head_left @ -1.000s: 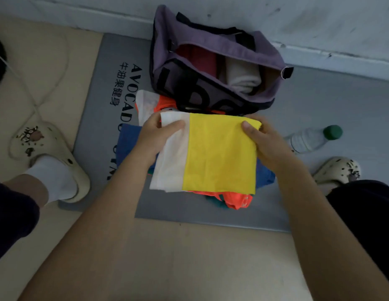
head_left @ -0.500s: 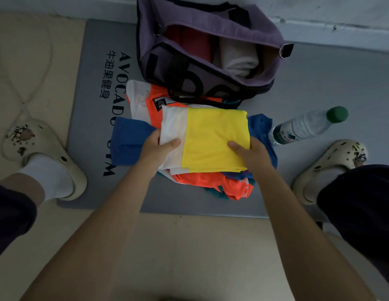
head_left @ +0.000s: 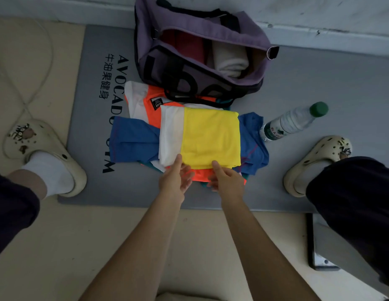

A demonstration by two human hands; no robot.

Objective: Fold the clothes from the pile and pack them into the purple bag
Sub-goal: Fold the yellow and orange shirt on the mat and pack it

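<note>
A folded yellow and white garment (head_left: pixel 202 137) lies flat on top of the clothes pile on the grey mat. Under it are a blue garment (head_left: pixel 132 140) and an orange and white one (head_left: pixel 145 98). The purple bag (head_left: pixel 189 61) stands open just beyond the pile, with a dark red item (head_left: pixel 187 46) and a cream item (head_left: pixel 230 59) packed inside. My left hand (head_left: pixel 176 179) and right hand (head_left: pixel 228 181) hover at the folded garment's near edge. Their fingers are loosely spread, and each thumb tip touches that edge.
A plastic water bottle (head_left: pixel 293 121) with a green cap lies on the grey mat (head_left: pixel 319 83) right of the pile. My feet in cream clogs stand at the left (head_left: pixel 43 155) and right (head_left: pixel 317 161). A white wall runs behind the bag. A cord lies on the floor at the left.
The folded yellow and white garment was set down on the pile. Both hands let go of its sides and drew back to its near edge.
</note>
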